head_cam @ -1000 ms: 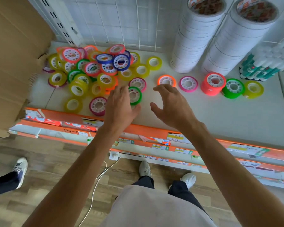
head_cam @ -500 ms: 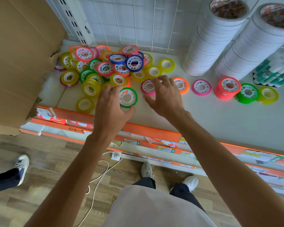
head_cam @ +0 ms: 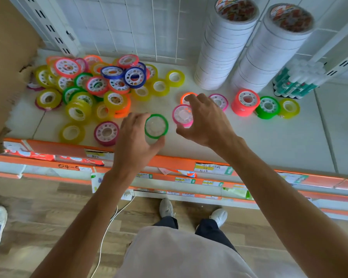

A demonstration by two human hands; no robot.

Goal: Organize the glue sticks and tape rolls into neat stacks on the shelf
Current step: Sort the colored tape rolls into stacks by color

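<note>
Your left hand (head_cam: 137, 141) grips the green tape roll (head_cam: 156, 126) near the shelf's front edge (head_cam: 189, 163), while your right hand (head_cam: 204, 121) pinches the pink tape roll (head_cam: 182, 115) just beside it. Both rolls' hole axes tilt up toward you. The started row, led by the red-orange roll stack (head_cam: 246, 103), lies to your right, nearer your right hand.

The right hand (head_cam: 204, 119) hides most of the orange roll (head_cam: 186, 96).
</note>
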